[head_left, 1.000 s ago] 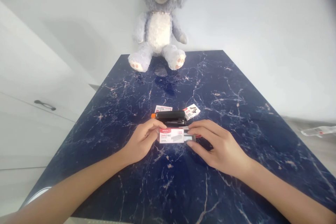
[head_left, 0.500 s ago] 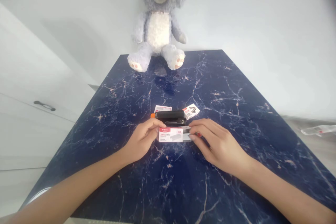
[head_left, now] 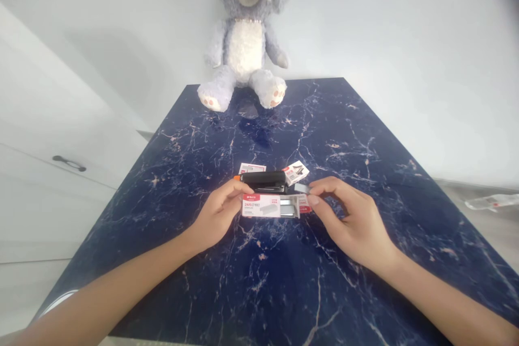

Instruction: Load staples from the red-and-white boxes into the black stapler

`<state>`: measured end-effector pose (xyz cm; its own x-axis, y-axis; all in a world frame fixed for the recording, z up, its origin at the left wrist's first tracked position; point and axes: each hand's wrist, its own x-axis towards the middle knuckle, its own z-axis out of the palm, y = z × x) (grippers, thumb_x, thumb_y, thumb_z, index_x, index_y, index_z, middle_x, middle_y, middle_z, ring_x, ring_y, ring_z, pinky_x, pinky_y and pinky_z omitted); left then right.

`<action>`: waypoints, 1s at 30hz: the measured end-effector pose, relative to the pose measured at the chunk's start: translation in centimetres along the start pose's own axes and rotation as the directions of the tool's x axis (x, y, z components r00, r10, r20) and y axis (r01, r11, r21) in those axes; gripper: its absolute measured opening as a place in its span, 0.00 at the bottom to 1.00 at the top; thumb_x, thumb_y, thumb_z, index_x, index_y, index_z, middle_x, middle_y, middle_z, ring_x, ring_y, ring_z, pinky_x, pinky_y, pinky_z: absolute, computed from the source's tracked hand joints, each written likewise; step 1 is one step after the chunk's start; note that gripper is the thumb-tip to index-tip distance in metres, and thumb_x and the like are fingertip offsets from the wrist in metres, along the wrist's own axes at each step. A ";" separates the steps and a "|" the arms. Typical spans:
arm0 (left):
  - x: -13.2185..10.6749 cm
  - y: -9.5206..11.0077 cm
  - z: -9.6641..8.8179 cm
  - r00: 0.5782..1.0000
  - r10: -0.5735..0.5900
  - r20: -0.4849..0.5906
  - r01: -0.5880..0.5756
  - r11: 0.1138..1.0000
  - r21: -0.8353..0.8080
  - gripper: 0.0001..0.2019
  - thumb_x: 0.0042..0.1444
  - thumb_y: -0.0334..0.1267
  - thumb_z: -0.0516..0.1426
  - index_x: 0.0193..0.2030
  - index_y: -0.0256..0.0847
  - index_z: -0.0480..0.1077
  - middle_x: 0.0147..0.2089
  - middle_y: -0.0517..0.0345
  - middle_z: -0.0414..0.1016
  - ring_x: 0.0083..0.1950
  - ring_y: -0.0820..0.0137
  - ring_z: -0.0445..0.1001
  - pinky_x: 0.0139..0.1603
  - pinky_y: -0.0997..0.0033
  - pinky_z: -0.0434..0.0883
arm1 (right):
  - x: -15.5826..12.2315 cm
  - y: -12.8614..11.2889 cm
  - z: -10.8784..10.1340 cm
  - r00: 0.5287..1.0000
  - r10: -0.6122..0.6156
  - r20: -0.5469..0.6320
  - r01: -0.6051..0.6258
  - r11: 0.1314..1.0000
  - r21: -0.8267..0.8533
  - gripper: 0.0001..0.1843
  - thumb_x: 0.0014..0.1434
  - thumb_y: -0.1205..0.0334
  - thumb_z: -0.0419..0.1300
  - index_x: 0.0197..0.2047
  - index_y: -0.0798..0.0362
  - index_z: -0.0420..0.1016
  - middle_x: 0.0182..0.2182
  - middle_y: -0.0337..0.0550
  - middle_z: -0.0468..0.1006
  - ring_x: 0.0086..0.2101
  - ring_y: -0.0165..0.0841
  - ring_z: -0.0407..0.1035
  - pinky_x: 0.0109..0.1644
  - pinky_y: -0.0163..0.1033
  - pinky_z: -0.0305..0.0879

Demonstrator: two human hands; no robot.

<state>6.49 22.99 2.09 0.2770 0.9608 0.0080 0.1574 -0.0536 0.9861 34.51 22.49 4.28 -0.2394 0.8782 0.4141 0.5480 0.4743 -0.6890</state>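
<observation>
My left hand [head_left: 219, 212] grips the left end of a small red-and-white staple box [head_left: 261, 206], held just above the dark blue marble table [head_left: 259, 259]. The box's tray is slid out to the right and shows grey staples [head_left: 287, 209]. My right hand [head_left: 348, 221] is at the box's right end, its thumb and forefinger pinched on a small grey strip of staples [head_left: 302, 188] lifted a little above the tray. A black stapler [head_left: 263, 180] with an orange tip lies just behind the box.
Two small printed cards [head_left: 295, 172] lie behind the stapler. A grey plush toy [head_left: 245, 38] sits at the table's far edge against a white wall. A white cabinet with a dark handle [head_left: 68, 162] stands to the left.
The box's tray has slid further out to the right. My right hand has risen from the tray's end, pinching a strip of staples up and away from it.
</observation>
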 end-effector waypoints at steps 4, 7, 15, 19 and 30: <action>0.0 0.2 0.1 1.000 0.005 -0.002 -0.005 1.000 0.000 0.06 0.67 0.39 0.55 0.43 0.41 0.71 0.40 0.55 0.81 0.39 0.67 0.80 0.38 0.70 0.74 | 0.1 0.3 0.2 0.996 0.070 0.052 -0.077 0.988 0.134 0.04 0.65 0.59 0.62 0.42 0.49 0.75 0.38 0.43 0.81 0.34 0.36 0.77 0.37 0.40 0.76; -0.1 0.1 0.1 1.000 -0.003 0.018 0.003 1.000 -0.014 0.05 0.67 0.39 0.55 0.43 0.41 0.70 0.39 0.56 0.81 0.34 0.69 0.79 0.36 0.70 0.74 | -0.1 0.2 0.6 0.981 0.111 0.157 -0.155 0.939 0.307 0.09 0.64 0.57 0.64 0.46 0.49 0.75 0.39 0.45 0.82 0.35 0.37 0.79 0.37 0.39 0.78; -0.2 0.1 0.0 0.992 0.028 0.127 -0.024 0.999 -0.029 0.05 0.67 0.36 0.56 0.45 0.41 0.72 0.40 0.54 0.82 0.35 0.70 0.81 0.37 0.71 0.78 | 0.0 0.0 0.8 0.921 0.265 0.286 -0.377 0.792 0.480 0.13 0.59 0.54 0.69 0.43 0.52 0.76 0.33 0.44 0.85 0.31 0.35 0.80 0.33 0.35 0.77; -0.4 0.5 0.2 0.964 0.005 0.267 0.002 1.000 -0.024 0.10 0.67 0.38 0.57 0.52 0.41 0.74 0.43 0.51 0.83 0.35 0.69 0.82 0.36 0.71 0.78 | 0.1 -0.1 0.7 0.899 0.237 0.367 -0.413 0.736 0.536 0.14 0.58 0.54 0.71 0.41 0.52 0.76 0.33 0.43 0.84 0.31 0.34 0.79 0.32 0.34 0.77; -0.8 1.0 0.2 0.878 0.128 0.461 -0.078 0.989 -0.127 0.25 0.59 0.32 0.63 0.64 0.45 0.71 0.57 0.44 0.79 0.50 0.59 0.82 0.50 0.61 0.79 | -0.3 0.0 1.6 0.845 0.190 0.499 -0.460 0.734 0.499 0.14 0.60 0.50 0.68 0.38 0.52 0.75 0.34 0.42 0.82 0.35 0.34 0.78 0.40 0.38 0.76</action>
<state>6.60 22.15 3.06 0.7004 0.7114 0.0569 0.0135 -0.0929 0.9956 33.30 22.35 3.17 -0.4987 0.8633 -0.0776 0.1121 -0.0246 -0.9934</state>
